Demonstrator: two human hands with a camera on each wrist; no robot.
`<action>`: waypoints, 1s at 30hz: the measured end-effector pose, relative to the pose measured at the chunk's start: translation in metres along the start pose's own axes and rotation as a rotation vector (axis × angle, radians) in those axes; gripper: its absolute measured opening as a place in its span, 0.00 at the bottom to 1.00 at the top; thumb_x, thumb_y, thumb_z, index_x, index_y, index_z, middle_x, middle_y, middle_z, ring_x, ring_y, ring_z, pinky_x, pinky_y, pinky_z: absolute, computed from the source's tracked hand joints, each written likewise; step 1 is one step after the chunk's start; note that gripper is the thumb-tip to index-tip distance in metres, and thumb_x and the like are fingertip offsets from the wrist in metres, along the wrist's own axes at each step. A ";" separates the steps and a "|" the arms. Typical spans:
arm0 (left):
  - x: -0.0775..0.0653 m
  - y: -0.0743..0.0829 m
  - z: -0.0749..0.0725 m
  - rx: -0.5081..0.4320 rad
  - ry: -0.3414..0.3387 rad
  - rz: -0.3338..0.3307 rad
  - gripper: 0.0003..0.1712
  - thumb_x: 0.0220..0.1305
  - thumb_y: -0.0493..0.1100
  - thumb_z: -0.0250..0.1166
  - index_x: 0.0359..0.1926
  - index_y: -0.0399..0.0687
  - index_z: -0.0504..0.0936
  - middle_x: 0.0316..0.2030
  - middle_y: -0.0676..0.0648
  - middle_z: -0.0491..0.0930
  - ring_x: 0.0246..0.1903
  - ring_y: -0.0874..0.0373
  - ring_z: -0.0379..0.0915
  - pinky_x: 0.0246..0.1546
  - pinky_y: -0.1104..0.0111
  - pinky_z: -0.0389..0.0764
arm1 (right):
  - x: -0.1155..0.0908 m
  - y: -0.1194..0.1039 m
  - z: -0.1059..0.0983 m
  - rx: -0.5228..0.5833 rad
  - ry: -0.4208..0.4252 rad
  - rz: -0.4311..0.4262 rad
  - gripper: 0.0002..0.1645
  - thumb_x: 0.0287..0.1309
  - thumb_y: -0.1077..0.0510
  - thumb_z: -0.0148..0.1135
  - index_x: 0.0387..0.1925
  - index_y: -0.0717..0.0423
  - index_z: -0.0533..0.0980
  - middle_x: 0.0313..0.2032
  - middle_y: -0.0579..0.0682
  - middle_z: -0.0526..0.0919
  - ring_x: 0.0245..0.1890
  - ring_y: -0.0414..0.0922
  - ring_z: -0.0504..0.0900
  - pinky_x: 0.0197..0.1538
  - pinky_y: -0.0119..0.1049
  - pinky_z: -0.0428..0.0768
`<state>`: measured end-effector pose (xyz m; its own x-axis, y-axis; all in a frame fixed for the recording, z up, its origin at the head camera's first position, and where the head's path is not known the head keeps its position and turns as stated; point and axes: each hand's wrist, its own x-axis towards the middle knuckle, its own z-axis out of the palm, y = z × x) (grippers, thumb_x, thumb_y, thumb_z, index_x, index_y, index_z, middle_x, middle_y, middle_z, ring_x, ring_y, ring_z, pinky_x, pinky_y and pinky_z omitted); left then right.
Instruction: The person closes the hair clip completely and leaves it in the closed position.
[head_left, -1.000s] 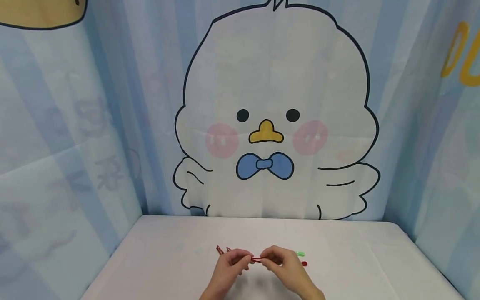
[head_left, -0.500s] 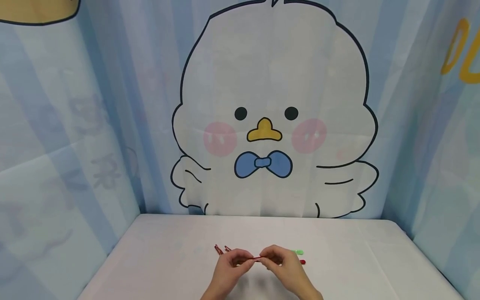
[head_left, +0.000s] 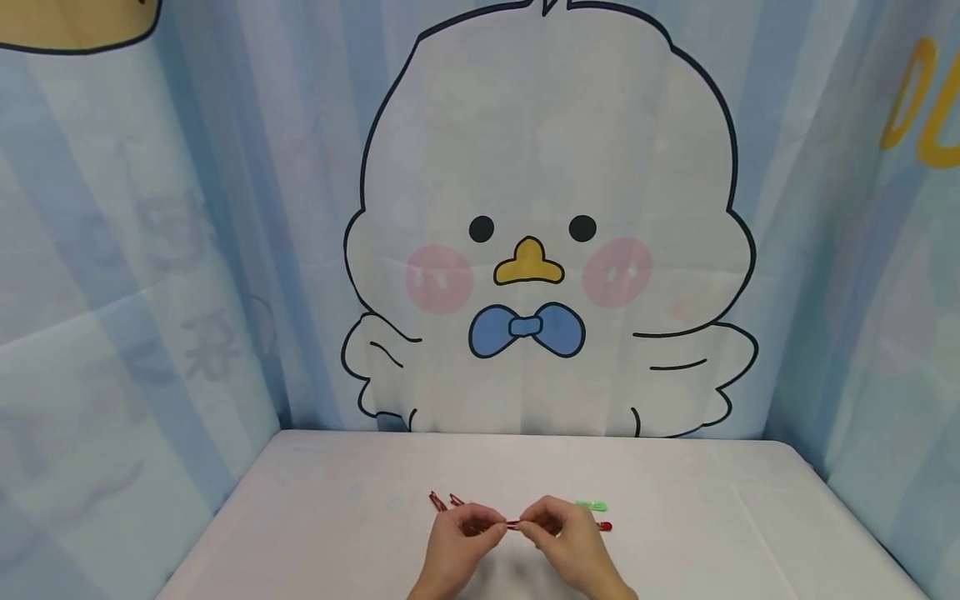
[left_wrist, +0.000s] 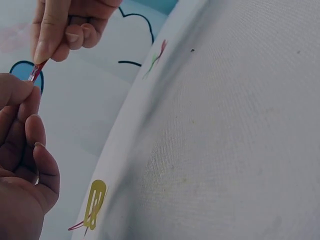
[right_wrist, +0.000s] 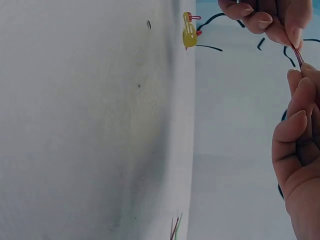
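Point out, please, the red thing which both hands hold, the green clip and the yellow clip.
Red thing (left_wrist: 36,72): left wrist view, middle of its exposed length.
Green clip (head_left: 594,506): head view, middle of its visible part.
Yellow clip (right_wrist: 189,37): right wrist view, on its broad end.

A white cartoon bird (head_left: 540,150) with a blue bow tie (head_left: 527,327) adorns the striped backdrop (head_left: 318,167) behind the table (head_left: 697,508).

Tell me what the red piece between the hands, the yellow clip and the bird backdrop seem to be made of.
Red piece: perhaps coated metal or plastic, slightly glossy from pale glints, but too small to settle.
Yellow clip: painted metal or plastic, evenly coloured, thin-looking with cut slots; I can't tell which.
Bird backdrop: likely printed cloth, matte, given its soft folds.
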<state>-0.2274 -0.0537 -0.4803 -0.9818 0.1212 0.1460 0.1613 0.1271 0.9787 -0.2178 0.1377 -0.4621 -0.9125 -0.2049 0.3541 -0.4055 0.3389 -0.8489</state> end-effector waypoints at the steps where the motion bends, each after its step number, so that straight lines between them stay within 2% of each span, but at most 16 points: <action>1: 0.000 0.000 0.001 0.005 0.007 0.002 0.05 0.56 0.35 0.74 0.35 0.39 0.88 0.30 0.50 0.85 0.30 0.58 0.77 0.31 0.70 0.76 | 0.000 0.000 0.001 -0.008 0.006 -0.002 0.03 0.59 0.64 0.71 0.32 0.58 0.82 0.25 0.41 0.82 0.23 0.34 0.76 0.27 0.31 0.76; 5: -0.001 -0.001 0.004 0.014 0.029 0.024 0.05 0.54 0.33 0.74 0.34 0.38 0.88 0.29 0.50 0.85 0.28 0.60 0.77 0.30 0.71 0.77 | -0.001 0.001 0.002 -0.037 0.019 -0.006 0.04 0.59 0.65 0.71 0.30 0.58 0.82 0.24 0.40 0.81 0.22 0.34 0.75 0.26 0.31 0.76; 8: -0.002 -0.001 0.004 -0.013 0.020 0.028 0.05 0.55 0.33 0.74 0.35 0.37 0.88 0.30 0.49 0.85 0.29 0.62 0.78 0.30 0.72 0.77 | -0.001 0.001 0.001 -0.042 0.020 0.004 0.04 0.59 0.65 0.71 0.31 0.58 0.82 0.25 0.41 0.81 0.23 0.34 0.76 0.26 0.31 0.76; 13: 0.001 -0.002 0.004 -0.054 -0.002 0.000 0.06 0.58 0.33 0.73 0.37 0.34 0.87 0.32 0.47 0.85 0.31 0.60 0.80 0.32 0.73 0.78 | -0.001 0.001 -0.002 -0.041 0.020 0.022 0.04 0.59 0.62 0.71 0.34 0.57 0.83 0.28 0.42 0.83 0.24 0.35 0.78 0.29 0.31 0.78; 18: 0.003 -0.004 0.006 -0.071 -0.002 -0.029 0.07 0.59 0.34 0.72 0.38 0.33 0.87 0.32 0.46 0.85 0.32 0.58 0.81 0.32 0.72 0.79 | 0.000 0.000 -0.003 -0.042 0.010 0.003 0.07 0.59 0.62 0.72 0.37 0.61 0.83 0.30 0.43 0.85 0.27 0.35 0.80 0.31 0.32 0.80; 22: 0.002 -0.004 0.005 -0.074 -0.001 -0.034 0.08 0.59 0.35 0.73 0.38 0.35 0.87 0.32 0.47 0.86 0.32 0.59 0.81 0.32 0.72 0.79 | -0.001 0.002 -0.004 -0.047 0.005 -0.045 0.07 0.57 0.63 0.73 0.38 0.60 0.83 0.30 0.43 0.84 0.27 0.35 0.79 0.32 0.33 0.80; 30: 0.000 0.000 0.003 -0.065 -0.006 -0.019 0.09 0.58 0.35 0.73 0.38 0.33 0.87 0.31 0.46 0.86 0.32 0.59 0.81 0.32 0.72 0.78 | -0.001 0.011 -0.002 -0.114 0.016 -0.244 0.09 0.54 0.67 0.74 0.36 0.54 0.83 0.27 0.39 0.81 0.26 0.32 0.75 0.28 0.31 0.75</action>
<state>-0.2267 -0.0508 -0.4806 -0.9840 0.1250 0.1269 0.1358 0.0654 0.9886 -0.2214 0.1439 -0.4708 -0.7875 -0.2792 0.5494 -0.6160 0.3826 -0.6886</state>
